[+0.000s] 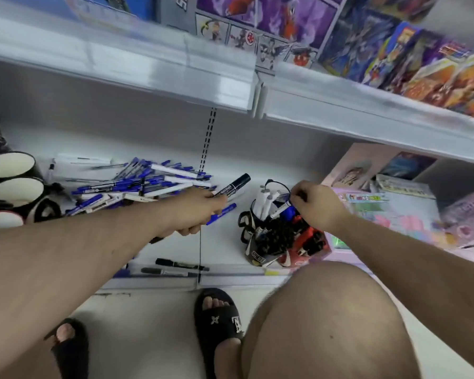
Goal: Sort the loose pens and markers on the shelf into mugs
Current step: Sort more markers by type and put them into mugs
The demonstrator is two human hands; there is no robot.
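A heap of blue and white pens [145, 184] lies on the white shelf [225, 250]. My left hand [197, 212] grips a thick black marker [234, 185] whose cap points up and to the right, and a blue pen [221, 213] shows beneath its fingers. My right hand [319, 206] pinches a blue-capped marker [281, 210] over a cluster of mugs [257, 253] filled with black, red, blue and white markers. Two dark markers [179, 266] lie near the shelf's front edge.
Several empty white-lined mugs [11, 181] stand at the far left. Pastel boxes [394, 212] fill the right of the shelf. An upper shelf [175, 64] with colourful toy boxes overhangs. My knee [329, 315] and sandalled feet are on the floor below.
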